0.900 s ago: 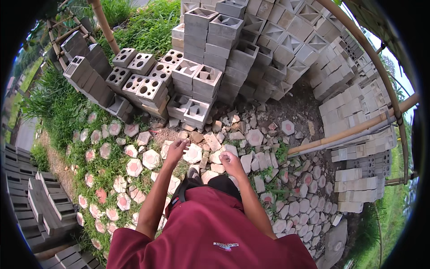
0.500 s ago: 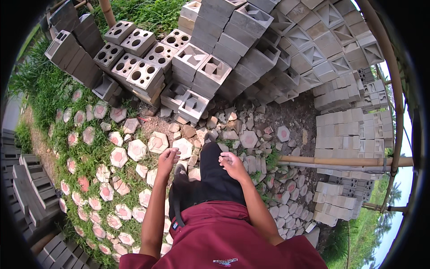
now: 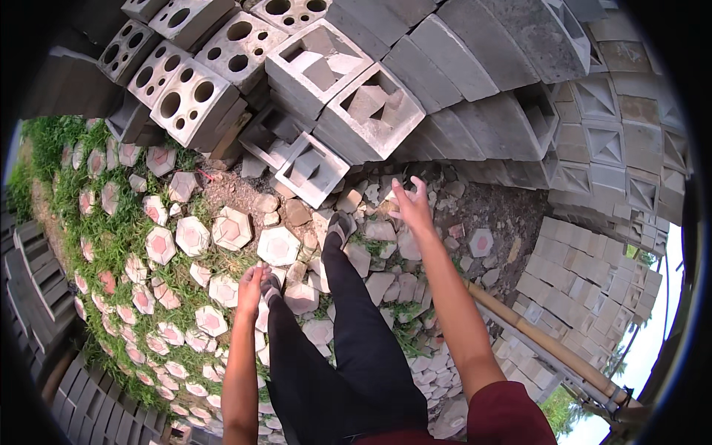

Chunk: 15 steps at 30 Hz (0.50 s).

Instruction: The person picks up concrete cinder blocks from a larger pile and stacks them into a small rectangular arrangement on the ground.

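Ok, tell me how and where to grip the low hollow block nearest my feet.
Probably grip the low block by its rim, coming from your side with the right hand, open and farther forward. Its hollow face points up, offering walls to hook, and its two near edges look free, while a second hollow block and a taller stack crowd its far edges.

The right hand (image 3: 412, 204) has opened and reached forward, near the stacked blocks (image 3: 374, 105); the left hand (image 3: 252, 288), its grip hard to make out, now sits farther from it. Less of the red shirt (image 3: 508, 415) shows.
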{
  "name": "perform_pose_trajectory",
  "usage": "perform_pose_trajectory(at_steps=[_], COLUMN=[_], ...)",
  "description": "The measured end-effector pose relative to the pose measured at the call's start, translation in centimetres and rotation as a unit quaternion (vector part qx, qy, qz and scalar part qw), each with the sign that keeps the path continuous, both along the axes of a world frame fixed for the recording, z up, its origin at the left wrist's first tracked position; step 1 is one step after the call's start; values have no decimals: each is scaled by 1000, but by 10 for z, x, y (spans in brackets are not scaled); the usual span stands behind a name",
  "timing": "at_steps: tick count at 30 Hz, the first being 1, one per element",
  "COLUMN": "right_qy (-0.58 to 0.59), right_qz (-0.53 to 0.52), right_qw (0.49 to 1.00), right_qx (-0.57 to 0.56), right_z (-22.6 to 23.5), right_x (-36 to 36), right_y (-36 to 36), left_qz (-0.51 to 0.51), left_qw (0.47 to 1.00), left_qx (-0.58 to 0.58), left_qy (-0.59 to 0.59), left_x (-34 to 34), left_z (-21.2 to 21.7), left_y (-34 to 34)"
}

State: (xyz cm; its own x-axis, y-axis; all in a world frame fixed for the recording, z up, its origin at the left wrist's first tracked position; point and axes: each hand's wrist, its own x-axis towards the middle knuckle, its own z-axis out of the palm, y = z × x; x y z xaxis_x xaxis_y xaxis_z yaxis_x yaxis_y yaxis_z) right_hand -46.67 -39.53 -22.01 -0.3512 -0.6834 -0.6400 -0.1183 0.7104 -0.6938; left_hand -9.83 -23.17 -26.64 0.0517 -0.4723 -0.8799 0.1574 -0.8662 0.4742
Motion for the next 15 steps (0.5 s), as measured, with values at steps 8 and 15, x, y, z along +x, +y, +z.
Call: perform_pose_trajectory(at_steps=[8,15], right_qy=[-91,-88], right_qz=[-11,-45], right_qw=[995,995], right_qx=[25,34], right_z=[-82,-108], right_x=[-51,-57], right_y=[-159,-167], left_qz=[126,115], left_qw=[982,977], left_qx=[-69,-147], left_qy=[122,104], left_x=[-195,-262], left_z=[-67,-69], left_y=[-231,-263])
